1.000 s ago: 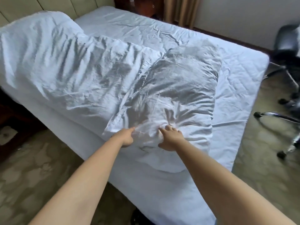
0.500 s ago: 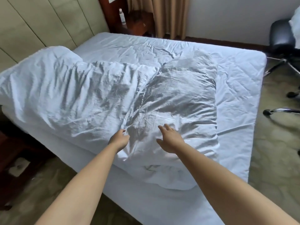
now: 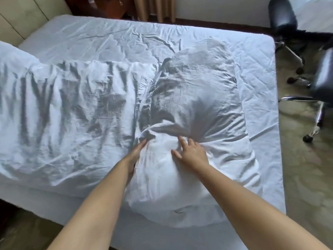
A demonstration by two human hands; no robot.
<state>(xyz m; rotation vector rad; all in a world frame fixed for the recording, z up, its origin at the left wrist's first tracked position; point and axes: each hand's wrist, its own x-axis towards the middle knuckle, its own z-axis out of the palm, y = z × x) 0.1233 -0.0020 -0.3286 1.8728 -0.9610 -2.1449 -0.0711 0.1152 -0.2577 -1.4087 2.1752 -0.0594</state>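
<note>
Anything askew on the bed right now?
Yes: the white bedding bundle that the left hand and right hand touch hangs over the near edge of the mattress, and the duvet beside it is heavily creased.

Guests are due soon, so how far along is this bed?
Done: the sheet is spread out, though creased. In hand: the left hand and right hand, fingers straight, press on the pillow, which overhangs the near edge. Left, probably: setting the pillow by the headboard and spreading the duvet, which is bunched up on the left.
</note>
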